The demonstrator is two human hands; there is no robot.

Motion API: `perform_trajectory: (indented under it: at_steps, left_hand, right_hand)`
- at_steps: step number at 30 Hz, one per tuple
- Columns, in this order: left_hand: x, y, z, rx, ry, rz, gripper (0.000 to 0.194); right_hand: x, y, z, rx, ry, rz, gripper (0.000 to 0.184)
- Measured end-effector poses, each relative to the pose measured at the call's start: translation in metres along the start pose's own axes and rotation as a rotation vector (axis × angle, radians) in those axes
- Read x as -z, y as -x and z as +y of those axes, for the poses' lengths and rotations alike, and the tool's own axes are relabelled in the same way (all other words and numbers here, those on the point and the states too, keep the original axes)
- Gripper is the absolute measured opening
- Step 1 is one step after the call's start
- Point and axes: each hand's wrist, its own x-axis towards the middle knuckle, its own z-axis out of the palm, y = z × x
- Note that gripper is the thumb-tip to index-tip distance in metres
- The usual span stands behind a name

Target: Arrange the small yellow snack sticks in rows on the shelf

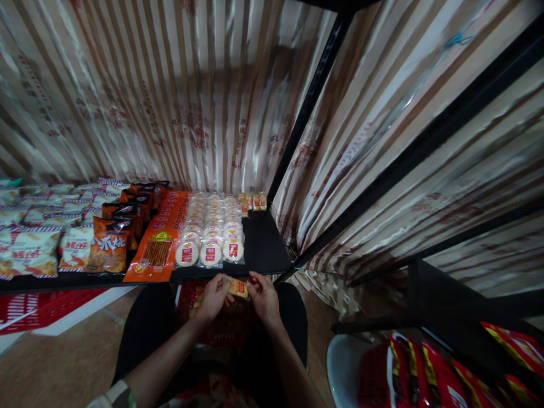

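Between my two hands is a small yellow snack packet [238, 288] with a red and orange label, held just in front of the black shelf [266, 243]. My left hand [216, 297] grips its left end, fingers curled round it. At its right end, my right hand [263, 296] pinches the wrapper between thumb and fingers. Beyond my hands, round white wrapped crackers [210, 254] lie in three columns on the shelf. Several similar small yellow packets [256, 202] stand at the shelf's back right corner. Below my hands a red basket [182, 297] shows in part, with yellowish packets inside.
Left on the shelf are an orange flat bag [157, 241], orange-black snack bags [109, 243] and white chip bags [36, 249]. A black shelf post [310, 107] rises at the right corner. Striped curtains [204, 102] hang behind. Red packets [442, 368] fill the lower right.
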Motion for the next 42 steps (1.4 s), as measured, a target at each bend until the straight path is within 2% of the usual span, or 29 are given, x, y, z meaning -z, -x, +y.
perform_trajectory:
  at_steps: [6, 12, 19, 28, 38, 42]
  left_hand:
    - [0.000, -0.006, 0.000, -0.012, -0.035, -0.028, 0.029]
    - [-0.001, -0.009, 0.005, -0.044, -0.074, -0.052, 0.029]
    - [-0.005, -0.017, 0.008, -0.067, -0.097, -0.050, 0.033]
    - [-0.014, -0.028, 0.017, -0.063, -0.168, -0.083, 0.027]
    - [-0.027, -0.037, 0.037, -0.057, -0.295, -0.113, 0.022]
    - [-0.033, -0.042, 0.040, -0.064, -0.317, -0.113, 0.025]
  right_hand:
    - [0.001, 0.002, 0.000, 0.113, -0.085, -0.120, 0.029]
    - [0.007, 0.004, -0.005, 0.181, 0.021, -0.157, 0.025]
    - [0.013, 0.005, -0.009, 0.223, 0.108, -0.200, 0.029]
    - [0.021, 0.004, -0.016, 0.299, 0.214, -0.178, 0.030]
    - [0.021, -0.003, -0.009, 0.310, 0.210, -0.075, 0.035]
    - [0.022, -0.006, -0.007, 0.287, 0.208, -0.065, 0.031]
